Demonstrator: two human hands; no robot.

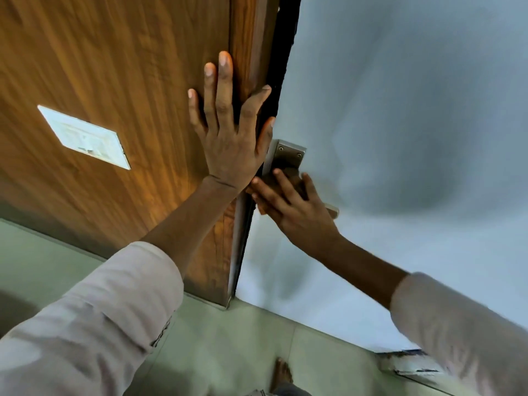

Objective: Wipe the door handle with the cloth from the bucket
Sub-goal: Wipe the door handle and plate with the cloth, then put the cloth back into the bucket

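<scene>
The metal door handle [289, 154] sits on the pale grey door [400, 110], close to its edge; its lever tip [333, 211] pokes out past my right hand. My right hand [297, 207] lies over the lever, fingers pressing a brownish cloth [287, 181] against it; most of the cloth is hidden under the fingers. My left hand [228, 132] is flat against the edge of the wooden panel [114, 67], fingers spread, holding nothing. The bucket is out of view.
A white switch plate [83, 137] is set in the wooden panel at the left. A dark gap [281, 61] runs between panel and door. Below lies pale tiled floor [228, 338] with a bare foot [281, 372]. A chipped door corner [411, 364] shows at lower right.
</scene>
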